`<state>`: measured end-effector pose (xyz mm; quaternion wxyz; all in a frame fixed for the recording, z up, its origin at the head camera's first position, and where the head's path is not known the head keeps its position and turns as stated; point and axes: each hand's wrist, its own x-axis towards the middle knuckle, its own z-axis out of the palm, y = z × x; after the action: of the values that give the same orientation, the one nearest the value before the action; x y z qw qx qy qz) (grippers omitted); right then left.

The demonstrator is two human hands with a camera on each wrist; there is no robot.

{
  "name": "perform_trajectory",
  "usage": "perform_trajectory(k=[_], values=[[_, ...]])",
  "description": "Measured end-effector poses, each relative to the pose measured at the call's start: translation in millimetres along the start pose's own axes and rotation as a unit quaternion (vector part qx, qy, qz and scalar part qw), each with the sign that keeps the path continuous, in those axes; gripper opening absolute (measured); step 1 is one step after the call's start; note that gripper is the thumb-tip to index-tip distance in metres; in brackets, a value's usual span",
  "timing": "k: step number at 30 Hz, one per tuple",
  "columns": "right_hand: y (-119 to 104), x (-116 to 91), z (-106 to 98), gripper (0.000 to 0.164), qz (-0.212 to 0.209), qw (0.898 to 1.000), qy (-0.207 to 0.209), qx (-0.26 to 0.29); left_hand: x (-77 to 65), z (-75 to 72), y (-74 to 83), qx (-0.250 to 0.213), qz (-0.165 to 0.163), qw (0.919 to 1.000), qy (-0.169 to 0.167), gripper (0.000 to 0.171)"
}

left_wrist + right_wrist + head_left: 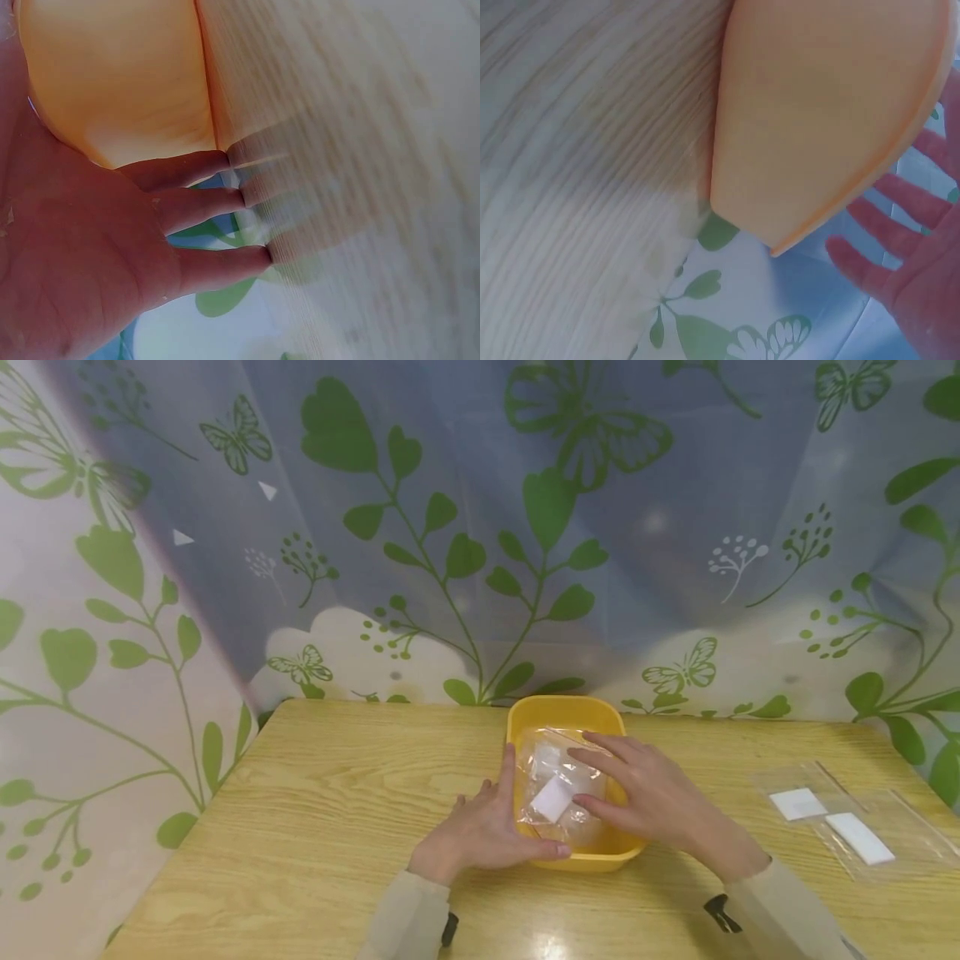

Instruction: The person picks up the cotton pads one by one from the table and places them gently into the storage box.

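Note:
A yellow plastic tub (pixel 600 863) stands on the wooden table. Inside it lies a clear zip bag (pixel 542 750) with a white rectangular piece (pixel 552 799) showing in or on it. My left hand (pixel 487 833) rests against the tub's left side, its thumb across the near rim; in the left wrist view three straight fingers (pixel 217 259) reach down to the table beside the tub wall (pixel 120 75). Over the tub's right side reaches my right hand (pixel 663 793), fingers spread, tips at the bag. The right wrist view shows these fingers (pixel 900 232) above the rim.
Two flat clear zip bags (pixel 911 831), each with a white rectangular piece (pixel 860 837), lie on the table at the right. A curtain (pixel 450 635) printed with leaves and butterflies hangs along the table's back edge and left side.

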<state>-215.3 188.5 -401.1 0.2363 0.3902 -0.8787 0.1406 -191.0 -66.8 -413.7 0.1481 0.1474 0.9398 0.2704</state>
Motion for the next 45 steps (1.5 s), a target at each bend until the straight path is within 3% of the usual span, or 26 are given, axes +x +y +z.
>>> perform_trajectory(k=[7,12,21,45], values=[[-3.9,-7.0,-6.8,0.073,0.064,0.995,-0.036,-0.064,-1.1,-0.3,0.0,0.000,0.002,1.0000,-0.003,0.141],[-3.3,-11.3,-8.5,0.076,0.090,0.991,-0.043,-0.090,-0.9,0.2,-0.5,-0.002,0.002,1.0000,-0.001,0.140],[1.7,-20.7,-15.2,0.075,0.140,0.983,-0.061,-0.100,-1.7,-0.2,-0.1,-0.008,-0.006,1.0000,-0.001,0.141],[23.0,-59.8,-35.4,0.076,0.201,0.973,-0.051,-0.102,-1.9,-0.6,-0.4,-0.002,0.004,1.0000,-0.002,0.142]])
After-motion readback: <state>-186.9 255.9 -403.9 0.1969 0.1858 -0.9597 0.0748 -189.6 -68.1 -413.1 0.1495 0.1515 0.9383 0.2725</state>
